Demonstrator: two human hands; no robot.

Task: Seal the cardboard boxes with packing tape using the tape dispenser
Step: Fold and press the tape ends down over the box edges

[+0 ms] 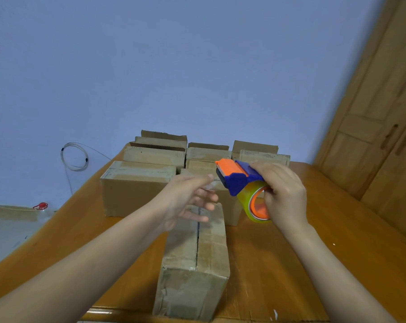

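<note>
So, the tape dispenser (238, 180), blue body with an orange top, is gripped in the right hand (284, 194). The fingers are curled into the orange core of the tape roll (255, 206). It's held up in the air over the boxes, just right of the left hand (188, 199) and clear of everything under it.

The left hand is kept open with fingers loosely spread, and nothing is clearly held. Whether the loose end of the tape is being touched can't be told, it's too blurry there.

The nearest box (195, 264) is laid lengthwise on the wooden table (313, 229). Its flaps are folded shut with a dark seam down the middle, so nothing inside can be seen. Behind it, a closed box (136, 190) is parked to the left. Further back, the back boxes (160, 145) are lined up by the wall with flaps standing up, and their contents are hidden from this angle. A wire coil (74, 157) is hung on the wall at left.
</note>
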